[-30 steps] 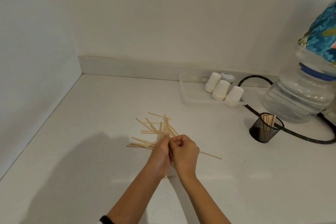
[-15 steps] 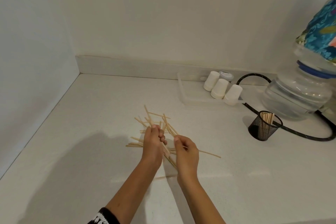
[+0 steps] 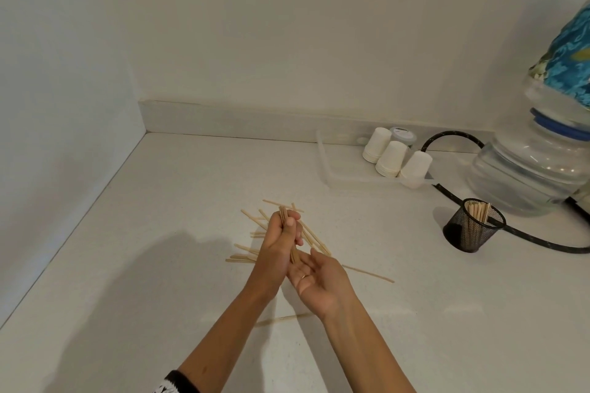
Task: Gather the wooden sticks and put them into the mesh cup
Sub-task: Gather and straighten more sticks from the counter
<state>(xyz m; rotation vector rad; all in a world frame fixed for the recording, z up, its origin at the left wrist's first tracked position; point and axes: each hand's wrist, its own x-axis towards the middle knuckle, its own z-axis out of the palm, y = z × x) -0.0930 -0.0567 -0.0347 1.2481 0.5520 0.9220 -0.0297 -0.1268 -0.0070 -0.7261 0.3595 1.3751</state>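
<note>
Gripping a small bundle of wooden sticks (image 3: 289, 236), the left hand (image 3: 281, 241) is curling its fingers and thumb around them, with the bundle standing nearly upright and poking out above and below the fist. The right hand (image 3: 316, 281) is lying palm up with its fingers relaxed and holding nothing, its fingertips just at the lower ends of the bundle, seemingly squaring them up.

Taking the mesh cup (image 3: 474, 230) as the landmark in the head view, the only view there is: both hands are working well to its left, and more loose sticks (image 3: 252, 252) are lying scattered on the white counter (image 3: 159, 233) under and behind the hands. 1 long stick (image 3: 370, 274) is lying left of the cup and nearer the camera, and 1 more stick (image 3: 284, 318) is lying nearer still, partly under the right forearm. Behind the cup and to its left, 3 white paper cups (image 3: 396, 158) are sitting upside down on a clear tray (image 3: 325, 169); a black hose (image 3: 526, 234) is running just behind the cup, and a large water jug (image 3: 530, 169) is standing behind it to the right.

Some sticks are already standing inside the cup. Judging by this, the job is partly done: the gripped bundle is not yet delivered, and many sticks are waiting on the counter.
</note>
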